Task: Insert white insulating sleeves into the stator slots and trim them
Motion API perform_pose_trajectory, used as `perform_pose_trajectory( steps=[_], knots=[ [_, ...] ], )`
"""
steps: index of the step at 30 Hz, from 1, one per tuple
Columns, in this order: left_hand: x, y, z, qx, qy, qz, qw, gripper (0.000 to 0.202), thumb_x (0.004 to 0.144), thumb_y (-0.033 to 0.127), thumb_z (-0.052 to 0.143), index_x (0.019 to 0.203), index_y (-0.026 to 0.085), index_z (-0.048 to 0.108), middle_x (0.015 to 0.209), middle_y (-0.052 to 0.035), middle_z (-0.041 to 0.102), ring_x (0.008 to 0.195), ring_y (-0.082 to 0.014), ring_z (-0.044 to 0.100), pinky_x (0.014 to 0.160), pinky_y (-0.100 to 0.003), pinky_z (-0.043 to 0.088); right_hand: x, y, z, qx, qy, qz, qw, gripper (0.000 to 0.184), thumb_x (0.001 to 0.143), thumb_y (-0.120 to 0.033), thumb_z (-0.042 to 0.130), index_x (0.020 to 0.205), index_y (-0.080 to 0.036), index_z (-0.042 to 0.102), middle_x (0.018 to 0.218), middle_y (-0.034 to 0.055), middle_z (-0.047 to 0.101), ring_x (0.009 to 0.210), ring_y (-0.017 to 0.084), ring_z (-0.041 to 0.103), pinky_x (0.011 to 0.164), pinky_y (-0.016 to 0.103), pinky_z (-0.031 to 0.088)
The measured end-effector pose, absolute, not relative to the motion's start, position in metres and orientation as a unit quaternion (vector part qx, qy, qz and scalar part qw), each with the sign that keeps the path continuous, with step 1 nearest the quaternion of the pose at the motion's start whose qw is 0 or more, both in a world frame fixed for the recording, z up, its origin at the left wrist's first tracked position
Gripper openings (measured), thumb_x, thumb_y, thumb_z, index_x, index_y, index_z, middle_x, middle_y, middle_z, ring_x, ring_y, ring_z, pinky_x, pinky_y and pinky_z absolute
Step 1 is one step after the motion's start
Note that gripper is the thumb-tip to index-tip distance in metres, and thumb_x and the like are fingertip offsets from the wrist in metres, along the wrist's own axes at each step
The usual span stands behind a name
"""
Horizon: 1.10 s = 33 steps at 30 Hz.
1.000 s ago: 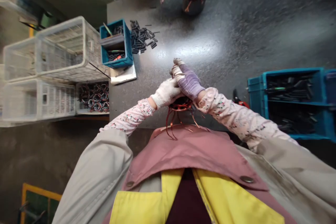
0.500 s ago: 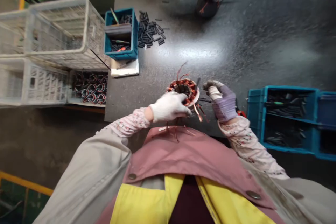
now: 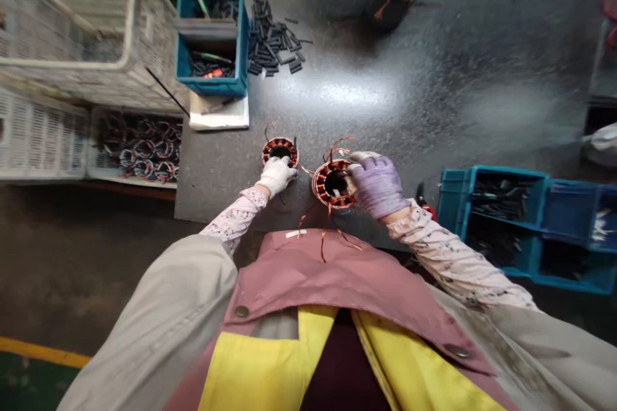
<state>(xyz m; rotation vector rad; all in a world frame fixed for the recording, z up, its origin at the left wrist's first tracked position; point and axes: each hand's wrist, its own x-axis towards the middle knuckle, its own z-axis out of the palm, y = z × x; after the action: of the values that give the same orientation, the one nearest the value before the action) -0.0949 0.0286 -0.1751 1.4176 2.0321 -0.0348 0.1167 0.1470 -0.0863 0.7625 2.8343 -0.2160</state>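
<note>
Stator (image 3: pixel 320 185) gripped by right hand (image 3: pixel 376 185), left hand (image 3: pixel 276 174) curled on second stator (image 3: pixel 281 142)

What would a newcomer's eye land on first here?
Two copper-wound rings on the dark table. The left ring is touched by the white-gloved left hand. The right ring sits under the purple-gloved right hand, with loose copper wire ends trailing from it. Next comes the blue bin at the table's far left, with a heap of short black tubes beside it.
</note>
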Motion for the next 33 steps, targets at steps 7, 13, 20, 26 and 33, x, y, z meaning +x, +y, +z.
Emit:
perform_pose_trajectory(
  steps=[7, 13, 20, 26, 33],
  knots=[
    [-0.075, 0.017, -0.121, 0.575, 0.784, 0.139, 0.188, 0.028, 0.094, 0.034, 0.050, 0.110, 0.023, 0.070, 0.129, -0.0059, 0.061, 0.117, -0.0216, 0.055, 0.106, -0.035, 0.038, 0.121, 0.136, -0.093, 0.299, 0.947, -0.081, 0.081, 0.027, 0.089, -0.020, 0.048, 0.106, -0.012, 0.068, 0.136, 0.0168, 0.056, 0.114, 0.030, 0.053, 0.098, 0.048, 0.037],
    [-0.029, 0.049, -0.092, 0.684, 0.704, 0.094, 0.166, 0.049, 0.087, 0.027, 0.061, 0.135, 0.021, 0.055, 0.142, -0.0122, 0.052, 0.128, -0.0277, 0.048, 0.105, -0.043, 0.038, 0.119, 0.145, -0.087, 0.380, 0.906, -0.136, 0.129, 0.032, 0.088, -0.028, 0.050, 0.110, -0.011, 0.066, 0.120, 0.0174, 0.064, 0.095, 0.026, 0.064, 0.078, 0.033, 0.049],
    [-0.003, 0.063, -0.099, 0.682, 0.713, 0.038, 0.154, 0.051, 0.084, 0.037, 0.065, 0.132, 0.021, 0.057, 0.146, -0.0126, 0.047, 0.133, -0.0309, 0.040, 0.107, -0.046, 0.035, 0.136, 0.164, -0.106, 0.368, 0.886, -0.279, 0.045, 0.025, 0.085, -0.025, 0.053, 0.100, -0.018, 0.072, 0.103, 0.0080, 0.073, 0.093, 0.023, 0.067, 0.086, 0.034, 0.053],
    [-0.003, 0.072, -0.085, 0.721, 0.676, -0.031, 0.150, 0.054, 0.083, 0.037, 0.068, 0.134, 0.023, 0.056, 0.146, -0.0143, 0.046, 0.133, -0.0310, 0.043, 0.106, -0.048, 0.035, 0.148, 0.158, -0.111, 0.308, 0.916, -0.258, 0.005, 0.031, 0.087, -0.021, 0.050, 0.111, -0.014, 0.069, 0.125, 0.0140, 0.065, 0.117, 0.025, 0.060, 0.103, 0.037, 0.047],
    [0.006, 0.085, -0.080, 0.776, 0.618, -0.096, 0.084, 0.037, 0.097, 0.015, 0.035, 0.119, 0.010, 0.065, 0.125, -0.0196, 0.062, 0.115, -0.0287, 0.058, 0.096, -0.048, 0.041, 0.152, 0.156, -0.121, 0.274, 0.924, -0.267, -0.022, 0.034, 0.090, -0.020, 0.046, 0.118, -0.014, 0.065, 0.126, 0.0136, 0.064, 0.118, 0.024, 0.060, 0.103, 0.039, 0.048]
  ],
)
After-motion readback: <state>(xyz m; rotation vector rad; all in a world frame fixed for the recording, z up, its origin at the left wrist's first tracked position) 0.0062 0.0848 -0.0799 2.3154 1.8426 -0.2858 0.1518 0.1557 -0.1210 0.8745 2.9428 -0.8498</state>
